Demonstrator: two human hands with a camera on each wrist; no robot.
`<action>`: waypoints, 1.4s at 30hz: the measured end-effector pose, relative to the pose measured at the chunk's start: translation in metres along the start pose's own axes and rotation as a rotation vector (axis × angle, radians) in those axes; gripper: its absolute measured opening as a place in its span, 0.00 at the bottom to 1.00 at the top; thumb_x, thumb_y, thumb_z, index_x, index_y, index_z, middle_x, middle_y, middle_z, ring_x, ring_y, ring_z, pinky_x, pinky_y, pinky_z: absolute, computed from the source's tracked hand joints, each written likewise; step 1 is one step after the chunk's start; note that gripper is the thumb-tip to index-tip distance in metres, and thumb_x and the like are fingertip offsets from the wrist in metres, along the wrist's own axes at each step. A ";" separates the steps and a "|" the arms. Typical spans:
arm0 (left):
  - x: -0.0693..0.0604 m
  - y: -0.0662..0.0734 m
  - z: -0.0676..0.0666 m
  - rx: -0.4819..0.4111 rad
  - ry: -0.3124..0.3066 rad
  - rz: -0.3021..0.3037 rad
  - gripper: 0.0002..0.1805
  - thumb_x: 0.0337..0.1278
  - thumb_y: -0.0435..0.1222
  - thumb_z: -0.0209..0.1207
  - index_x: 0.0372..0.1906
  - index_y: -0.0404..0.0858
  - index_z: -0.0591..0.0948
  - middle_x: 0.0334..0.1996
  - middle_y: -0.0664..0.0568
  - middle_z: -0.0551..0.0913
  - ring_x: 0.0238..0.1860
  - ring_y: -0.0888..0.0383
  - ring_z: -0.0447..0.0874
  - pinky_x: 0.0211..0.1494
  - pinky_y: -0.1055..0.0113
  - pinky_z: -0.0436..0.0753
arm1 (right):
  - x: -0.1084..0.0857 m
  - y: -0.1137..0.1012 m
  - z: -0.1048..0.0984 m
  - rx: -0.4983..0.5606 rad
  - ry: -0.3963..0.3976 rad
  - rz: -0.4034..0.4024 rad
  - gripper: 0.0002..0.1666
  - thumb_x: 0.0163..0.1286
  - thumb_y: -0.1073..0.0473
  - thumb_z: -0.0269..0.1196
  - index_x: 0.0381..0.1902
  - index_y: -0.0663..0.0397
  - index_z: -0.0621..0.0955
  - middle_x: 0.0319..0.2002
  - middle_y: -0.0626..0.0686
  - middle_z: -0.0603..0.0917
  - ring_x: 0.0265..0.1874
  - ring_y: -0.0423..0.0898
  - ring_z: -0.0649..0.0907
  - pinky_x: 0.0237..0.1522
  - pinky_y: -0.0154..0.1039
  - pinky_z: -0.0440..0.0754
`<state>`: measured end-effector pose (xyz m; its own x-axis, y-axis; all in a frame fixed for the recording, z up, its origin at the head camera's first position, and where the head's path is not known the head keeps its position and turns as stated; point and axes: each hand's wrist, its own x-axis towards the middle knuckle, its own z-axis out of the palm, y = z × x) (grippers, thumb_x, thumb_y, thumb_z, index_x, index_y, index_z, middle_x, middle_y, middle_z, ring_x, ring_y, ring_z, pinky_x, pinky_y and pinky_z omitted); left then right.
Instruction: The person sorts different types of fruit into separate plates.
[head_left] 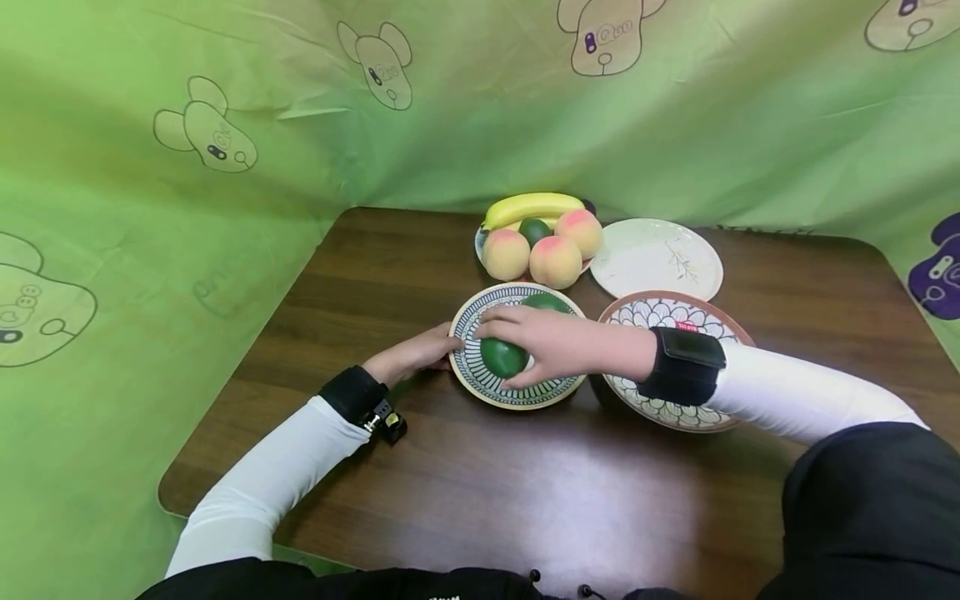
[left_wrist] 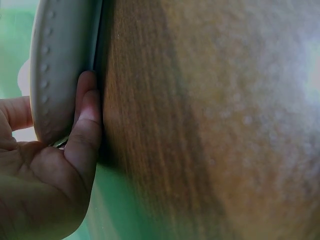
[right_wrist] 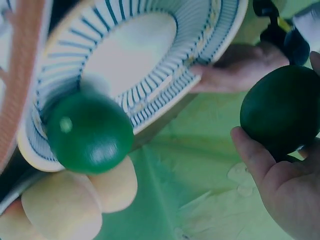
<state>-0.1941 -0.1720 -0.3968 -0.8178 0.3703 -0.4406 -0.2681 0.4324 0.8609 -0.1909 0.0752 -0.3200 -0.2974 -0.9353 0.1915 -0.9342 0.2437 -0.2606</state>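
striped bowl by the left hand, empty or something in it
Not empty: one green fruit lies inside the striped bowl, as the right wrist view shows.

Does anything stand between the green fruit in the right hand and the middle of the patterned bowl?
Nothing visible does. The held fruit, in the right hand, is over the patterned bowl, whose middle shows bare; the second green fruit lies toward its far side, and the left hand grips its left edge.
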 end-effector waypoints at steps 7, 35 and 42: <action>0.000 0.001 0.000 0.025 0.019 -0.021 0.28 0.74 0.31 0.40 0.75 0.29 0.61 0.48 0.44 0.85 0.34 0.68 0.82 0.35 0.76 0.78 | -0.019 0.001 0.014 -0.008 -0.067 0.022 0.37 0.55 0.52 0.76 0.60 0.59 0.77 0.59 0.61 0.79 0.59 0.56 0.80 0.61 0.51 0.82; 0.002 -0.002 0.002 0.011 0.027 -0.027 0.28 0.75 0.31 0.39 0.76 0.30 0.60 0.43 0.49 0.84 0.32 0.68 0.81 0.35 0.76 0.76 | -0.026 0.019 0.034 0.114 -0.267 0.227 0.42 0.60 0.44 0.75 0.65 0.59 0.75 0.60 0.62 0.77 0.56 0.56 0.81 0.63 0.53 0.80; 0.003 -0.003 0.002 0.004 0.023 -0.008 0.27 0.75 0.30 0.39 0.75 0.29 0.62 0.48 0.43 0.85 0.34 0.67 0.83 0.38 0.75 0.81 | -0.028 0.019 0.033 0.127 -0.251 0.213 0.43 0.61 0.44 0.74 0.67 0.58 0.74 0.64 0.63 0.75 0.61 0.59 0.79 0.65 0.56 0.79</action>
<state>-0.1953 -0.1706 -0.4008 -0.8273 0.3475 -0.4414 -0.2728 0.4384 0.8564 -0.1935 0.0973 -0.3610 -0.4107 -0.9045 -0.1146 -0.8197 0.4214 -0.3881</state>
